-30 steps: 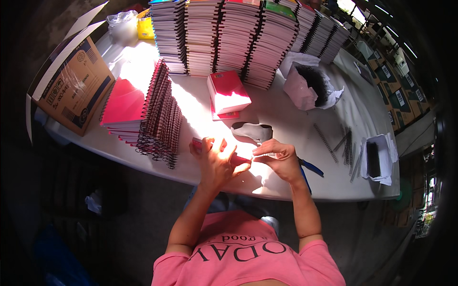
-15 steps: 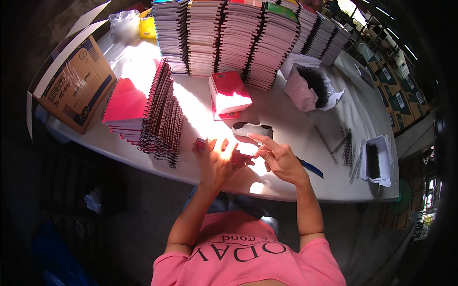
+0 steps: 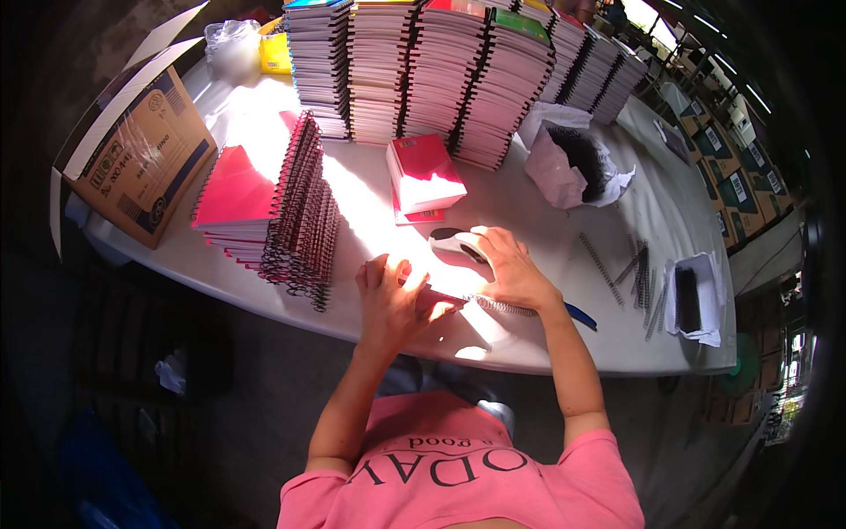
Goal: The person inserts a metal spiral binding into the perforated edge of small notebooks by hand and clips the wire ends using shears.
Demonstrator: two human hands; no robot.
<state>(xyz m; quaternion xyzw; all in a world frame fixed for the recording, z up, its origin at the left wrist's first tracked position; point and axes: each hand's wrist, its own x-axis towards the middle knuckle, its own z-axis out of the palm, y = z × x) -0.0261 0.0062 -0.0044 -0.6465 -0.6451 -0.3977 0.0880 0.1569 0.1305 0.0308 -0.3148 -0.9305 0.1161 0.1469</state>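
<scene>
A small red notebook (image 3: 432, 293) lies at the table's front edge, held by my left hand (image 3: 388, 295), its fingers bent around the left end. From the notebook's right end a dark spiral coil (image 3: 504, 308) runs out under my right wrist. My right hand (image 3: 518, 271) curls over the right end of a black-and-white handheld device (image 3: 451, 242); the grip is partly hidden. Just right of that wrist, a blue-handled tool (image 3: 580, 316) rests on the table.
Left are a stack of coil-bound red notebooks (image 3: 231, 196) and a cardboard box (image 3: 145, 163). Red unbound pads (image 3: 427, 172) lie ahead, before tall notebook stacks (image 3: 432, 75). Loose coils (image 3: 641, 273), a white box of coils (image 3: 718, 295) and a paper-wrapped coil bundle (image 3: 564, 167) are right.
My right hand has left the notebook's end and moved up onto the black-and-white device. A coil now shows sticking out to the right of the notebook. My left hand keeps its hold.
</scene>
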